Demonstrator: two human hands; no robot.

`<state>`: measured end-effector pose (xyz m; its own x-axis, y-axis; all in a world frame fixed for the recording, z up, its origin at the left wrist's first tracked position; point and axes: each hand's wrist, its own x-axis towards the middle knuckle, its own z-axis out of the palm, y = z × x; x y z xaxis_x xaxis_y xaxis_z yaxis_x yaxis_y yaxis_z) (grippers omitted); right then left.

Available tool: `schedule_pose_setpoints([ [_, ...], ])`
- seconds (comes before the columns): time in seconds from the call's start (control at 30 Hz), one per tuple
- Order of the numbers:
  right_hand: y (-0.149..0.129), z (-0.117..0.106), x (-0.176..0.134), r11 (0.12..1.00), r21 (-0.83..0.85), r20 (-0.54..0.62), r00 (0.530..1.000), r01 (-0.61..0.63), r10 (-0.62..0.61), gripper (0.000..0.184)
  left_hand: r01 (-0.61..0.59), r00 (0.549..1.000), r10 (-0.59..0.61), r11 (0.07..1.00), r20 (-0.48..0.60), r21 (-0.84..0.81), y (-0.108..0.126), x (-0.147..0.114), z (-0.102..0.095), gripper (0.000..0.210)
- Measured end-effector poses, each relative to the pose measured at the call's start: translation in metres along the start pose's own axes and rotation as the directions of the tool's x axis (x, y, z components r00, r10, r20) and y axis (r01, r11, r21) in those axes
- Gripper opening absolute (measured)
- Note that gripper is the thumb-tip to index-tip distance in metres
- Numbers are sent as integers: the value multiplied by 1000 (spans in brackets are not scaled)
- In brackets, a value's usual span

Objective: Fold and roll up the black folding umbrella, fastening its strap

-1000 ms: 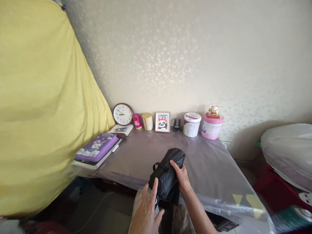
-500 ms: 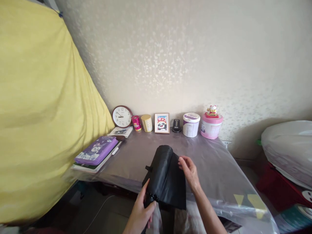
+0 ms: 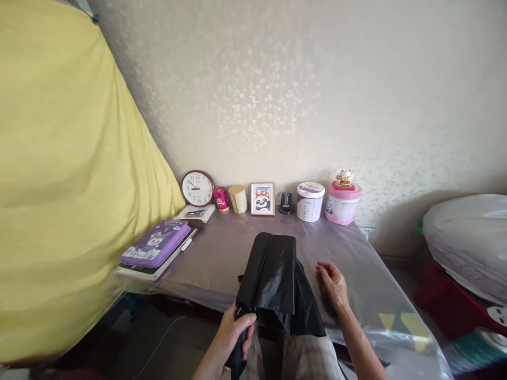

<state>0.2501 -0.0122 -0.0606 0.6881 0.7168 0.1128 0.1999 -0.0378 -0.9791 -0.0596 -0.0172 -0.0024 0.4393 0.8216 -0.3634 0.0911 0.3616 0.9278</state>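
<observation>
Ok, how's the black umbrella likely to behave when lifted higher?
The black umbrella's fabric panels will probably flop, since they hang loose on the right. Their glossy surface suggests they may be slippery to pinch. The handle, gripped by the left hand, looks stiffer and likely steadier.

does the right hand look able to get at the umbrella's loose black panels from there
Likely yes: the right hand seems to hold nothing, and the loose black panels hang out on its side with nothing visible between. The left hand is on the handle, out of the way.
</observation>
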Motion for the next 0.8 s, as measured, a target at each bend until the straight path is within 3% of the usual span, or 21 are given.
schedule_pose_setpoints([
  [0.27, -7, -1, -3, 1000, -10, 24, 1000, -5, 5, 36, 52, 997, -44, 993, -66, 110, -15, 12, -11, 39],
  [0.37, -7, 0, -4, 1000, -8, 40, 999, 2, -2, 35, 79, 985, -36, 965, -170, 249, -12, 6, -12, 58],
  [0.43, -8, 0, -4, 1000, -18, 45, 999, 5, -4, 34, 34, 965, 101, 868, -244, 495, -8, 0, -9, 70],
  [0.5, -9, 0, -5, 999, -40, 47, 999, 5, -3, 33, -9, 940, 258, 673, -223, 740, -5, -5, -5, 73],
  [0.57, -12, 1, -6, 999, -51, 50, 999, 4, -1, 33, 23, 939, 288, 489, -187, 872, -4, -7, 0, 71],
  [0.63, -15, 1, -8, 999, -37, 57, 998, -2, 4, 33, 64, 948, 269, 370, -173, 927, -4, -7, 1, 69],
  [0.7, -17, 1, -9, 1000, -8, 64, 998, -11, 12, 34, 65, 951, 266, 327, -157, 943, -2, -7, 0, 68],
  [0.8, -17, 2, -10, 999, 28, 70, 997, -20, 18, 32, 19, 944, 295, 403, -149, 915, 6, -9, -6, 67],
])
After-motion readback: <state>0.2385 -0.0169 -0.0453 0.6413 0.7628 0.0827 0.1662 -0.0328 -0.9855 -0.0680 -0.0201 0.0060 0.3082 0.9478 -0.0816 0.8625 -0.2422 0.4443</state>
